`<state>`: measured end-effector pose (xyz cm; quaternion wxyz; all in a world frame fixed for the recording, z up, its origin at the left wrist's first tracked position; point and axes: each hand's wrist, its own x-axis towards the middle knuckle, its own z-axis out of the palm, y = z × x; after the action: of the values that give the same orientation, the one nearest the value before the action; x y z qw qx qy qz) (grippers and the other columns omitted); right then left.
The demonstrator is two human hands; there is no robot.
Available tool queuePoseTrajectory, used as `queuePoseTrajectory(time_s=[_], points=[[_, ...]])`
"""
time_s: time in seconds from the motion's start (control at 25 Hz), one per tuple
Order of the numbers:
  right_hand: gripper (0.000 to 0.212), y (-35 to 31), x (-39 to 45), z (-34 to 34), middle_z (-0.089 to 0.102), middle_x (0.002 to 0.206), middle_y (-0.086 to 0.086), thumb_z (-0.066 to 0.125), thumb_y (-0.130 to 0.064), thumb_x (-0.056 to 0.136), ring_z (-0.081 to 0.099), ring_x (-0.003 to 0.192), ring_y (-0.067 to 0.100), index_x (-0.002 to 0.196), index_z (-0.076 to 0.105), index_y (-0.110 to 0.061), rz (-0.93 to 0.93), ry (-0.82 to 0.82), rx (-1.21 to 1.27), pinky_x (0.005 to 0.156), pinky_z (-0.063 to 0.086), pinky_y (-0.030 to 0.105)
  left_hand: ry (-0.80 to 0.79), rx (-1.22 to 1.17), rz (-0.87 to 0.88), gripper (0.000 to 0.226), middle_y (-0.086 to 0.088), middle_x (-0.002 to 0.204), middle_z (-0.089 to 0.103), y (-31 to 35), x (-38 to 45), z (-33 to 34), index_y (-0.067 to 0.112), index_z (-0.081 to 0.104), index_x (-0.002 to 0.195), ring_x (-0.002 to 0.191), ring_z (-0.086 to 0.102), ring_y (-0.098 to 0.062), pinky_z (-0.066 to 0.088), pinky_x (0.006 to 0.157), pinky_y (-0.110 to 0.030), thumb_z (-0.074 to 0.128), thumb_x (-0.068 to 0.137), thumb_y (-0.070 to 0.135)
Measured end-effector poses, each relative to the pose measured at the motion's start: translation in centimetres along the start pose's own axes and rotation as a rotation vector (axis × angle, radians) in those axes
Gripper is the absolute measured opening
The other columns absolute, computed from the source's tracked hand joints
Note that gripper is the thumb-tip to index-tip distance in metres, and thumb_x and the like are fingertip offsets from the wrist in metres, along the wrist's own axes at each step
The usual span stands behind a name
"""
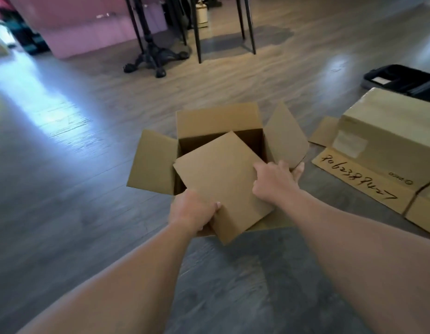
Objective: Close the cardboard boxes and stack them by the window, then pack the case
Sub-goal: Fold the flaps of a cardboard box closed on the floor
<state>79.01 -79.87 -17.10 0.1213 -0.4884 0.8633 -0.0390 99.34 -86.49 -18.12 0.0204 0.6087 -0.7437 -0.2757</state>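
Observation:
A small brown cardboard box (209, 124) sits on the wooden floor in the middle of the view, its far, left and right flaps standing open. Its near flap (221, 179) is folded inward over the opening. My left hand (192, 213) grips the near left corner of that flap, thumb on top. My right hand (274, 182) presses on the flap's right side, with fingers reaching round the base of the right flap (286, 136). A larger cardboard box (390, 131) lies at the right with flaps spread flat. An open black case (402, 78) lies behind it.
Black table and chair legs (151, 56) stand at the back centre before a pink wall. A flat flap with handwriting (361, 179) lies on the floor at the right, and another cardboard piece (423, 213) sits at the right edge.

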Motion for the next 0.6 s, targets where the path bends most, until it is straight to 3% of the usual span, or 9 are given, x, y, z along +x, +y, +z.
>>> queuePoseTrajectory(time_s=[0.08,0.16,0.24,0.28,0.4,0.48,0.6], points=[[0.037,-1.0,0.4,0.8,0.054,0.123,0.005,0.051,-0.030,0.086,0.040,0.128,0.037,0.123,0.047,-0.036,-0.016,-0.101,0.081,0.107,0.009,0.080,-0.021,-0.030,-0.035,0.042,0.001,0.047,0.064,-1.1,-0.6,0.6,0.015,0.068,0.070,0.036,0.062,-0.014,0.052,0.042,-0.025,0.073,0.078,0.055],[0.057,-1.3,0.9,1.0,0.038,0.148,0.003,0.053,-0.034,0.091,0.030,0.139,0.039,0.142,0.032,-0.044,-0.011,-0.164,0.154,0.109,0.011,0.079,-0.086,0.014,-0.013,0.049,-0.002,0.044,0.063,-1.0,-1.0,0.8,0.010,0.065,0.071,0.036,0.063,-0.017,0.049,0.040,-0.024,0.065,0.082,0.058],[0.058,-1.4,1.1,1.4,0.020,0.162,0.001,0.052,-0.043,0.095,0.016,0.147,0.042,0.148,0.028,-0.047,0.012,-0.157,0.129,0.109,0.012,0.078,-0.122,0.155,0.063,0.054,-0.002,0.053,0.067,-0.3,-0.8,0.2,0.010,0.065,0.073,0.046,0.066,-0.020,0.054,0.051,-0.027,0.055,0.086,0.061],[0.054,-1.3,0.9,1.7,0.019,0.163,0.004,0.051,-0.050,0.095,0.016,0.147,0.043,0.146,0.036,-0.043,0.050,-0.105,0.089,0.109,0.016,0.077,-0.086,0.261,0.127,0.052,-0.001,0.063,0.067,0.2,-0.4,-0.3,0.011,0.063,0.076,0.057,0.066,-0.020,0.056,0.059,-0.030,0.053,0.087,0.062],[0.059,-1.1,-0.7,2.6,0.052,0.136,0.017,0.049,-0.072,0.087,0.045,0.125,0.040,0.113,0.062,-0.021,0.218,0.165,-0.035,0.096,0.043,0.061,0.071,0.406,0.296,0.027,0.004,0.077,0.054,1.3,1.3,-2.3,0.023,0.054,0.080,0.074,0.055,-0.023,0.049,0.067,-0.032,0.056,0.084,0.050],[0.066,-1.1,-2.0,3.4,0.059,0.116,0.015,0.044,-0.077,0.086,0.052,0.108,0.035,0.104,0.063,-0.016,0.229,0.288,-0.093,0.083,0.048,0.049,0.133,0.397,0.359,0.017,0.001,0.082,0.053,1.7,3.1,-3.8,0.023,0.051,0.081,0.077,0.051,-0.024,0.043,0.064,-0.032,0.054,0.086,0.039],[0.063,-1.0,-2.3,3.8,0.058,0.112,0.016,0.039,-0.073,0.090,0.053,0.102,0.033,0.101,0.062,-0.015,0.182,0.325,-0.126,0.078,0.048,0.041,0.141,0.412,0.415,0.014,-0.007,0.100,0.053,1.7,6.4,-5.4,0.014,0.056,0.095,0.093,0.052,-0.029,0.047,0.074,-0.039,0.049,0.095,0.026]])
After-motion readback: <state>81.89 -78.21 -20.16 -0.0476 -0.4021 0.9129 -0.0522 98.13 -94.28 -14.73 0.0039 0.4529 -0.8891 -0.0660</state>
